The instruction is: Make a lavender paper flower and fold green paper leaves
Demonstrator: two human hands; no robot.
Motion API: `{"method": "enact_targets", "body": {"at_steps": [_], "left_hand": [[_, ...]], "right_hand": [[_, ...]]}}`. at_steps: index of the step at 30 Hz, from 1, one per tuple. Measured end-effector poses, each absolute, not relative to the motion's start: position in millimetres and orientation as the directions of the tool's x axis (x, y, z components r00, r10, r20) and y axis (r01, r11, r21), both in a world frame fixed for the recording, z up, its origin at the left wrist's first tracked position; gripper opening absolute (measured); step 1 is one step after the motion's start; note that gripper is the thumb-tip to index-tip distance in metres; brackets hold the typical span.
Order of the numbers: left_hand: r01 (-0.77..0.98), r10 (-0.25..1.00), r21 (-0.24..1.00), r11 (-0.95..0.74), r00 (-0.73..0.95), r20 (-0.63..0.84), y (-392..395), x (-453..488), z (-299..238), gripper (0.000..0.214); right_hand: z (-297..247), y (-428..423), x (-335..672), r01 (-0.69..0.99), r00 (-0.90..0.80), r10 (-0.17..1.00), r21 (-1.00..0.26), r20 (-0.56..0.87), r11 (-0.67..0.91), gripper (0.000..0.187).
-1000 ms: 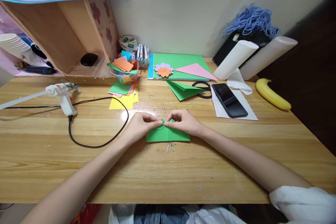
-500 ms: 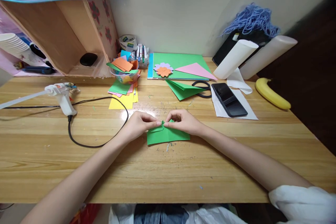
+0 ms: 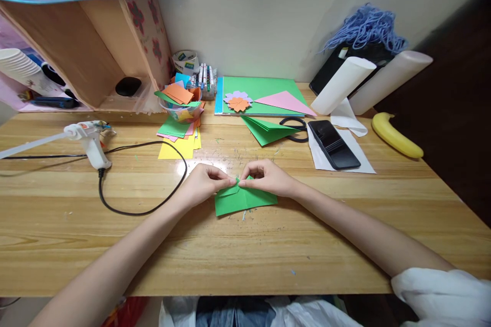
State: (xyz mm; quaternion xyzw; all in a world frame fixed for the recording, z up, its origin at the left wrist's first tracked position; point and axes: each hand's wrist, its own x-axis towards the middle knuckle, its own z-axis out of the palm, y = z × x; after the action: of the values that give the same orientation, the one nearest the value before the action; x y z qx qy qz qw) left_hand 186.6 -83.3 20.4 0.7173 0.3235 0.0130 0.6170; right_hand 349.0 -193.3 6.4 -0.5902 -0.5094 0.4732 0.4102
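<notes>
A small folded green paper [image 3: 245,200] lies on the wooden table [image 3: 230,250] in front of me. My left hand [image 3: 205,182] pinches its top edge from the left. My right hand [image 3: 268,176] pinches the same edge from the right, fingertips almost meeting at the middle. Both hands have their fingers closed on the paper's upper fold; the lower part of the sheet rests flat.
A glue gun [image 3: 88,135] with a black cord [image 3: 153,204] lies to the left. Coloured paper sheets [image 3: 180,138], a bowl of scraps [image 3: 180,104], green card with a paper flower [image 3: 238,102], scissors [image 3: 293,125], a phone [image 3: 333,137], white rolls [image 3: 345,84] and a banana [image 3: 397,135] line the back.
The green paper's left side has tilted slightly and its lower edge has shifted a little toward me. Both hands stay pinched at the top edge.
</notes>
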Motion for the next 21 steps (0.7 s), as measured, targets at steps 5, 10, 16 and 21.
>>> {"method": "enact_targets", "body": {"at_steps": [5,10,16,21], "left_hand": [[0.446,0.401,0.89,0.093,0.801,-0.444,-86,186,29,0.027],[0.433,0.321,0.89,0.142,0.831,-0.455,-87,186,32,0.028],[0.349,0.353,0.937,0.014,0.875,-0.332,-89,187,29,0.028],[0.349,0.392,0.935,-0.068,0.871,-0.297,-87,185,31,0.028]], "right_hand": [[7,-193,351,0.138,-0.009,0.988,-0.979,-0.152,-0.149,0.017],[8,-193,355,0.036,-0.052,0.991,-0.992,-0.121,-0.119,0.015],[9,-194,358,-0.001,-0.072,0.992,-0.994,-0.107,-0.107,0.015],[8,-194,355,0.047,-0.04,0.992,-0.991,-0.123,-0.122,0.017]]}}
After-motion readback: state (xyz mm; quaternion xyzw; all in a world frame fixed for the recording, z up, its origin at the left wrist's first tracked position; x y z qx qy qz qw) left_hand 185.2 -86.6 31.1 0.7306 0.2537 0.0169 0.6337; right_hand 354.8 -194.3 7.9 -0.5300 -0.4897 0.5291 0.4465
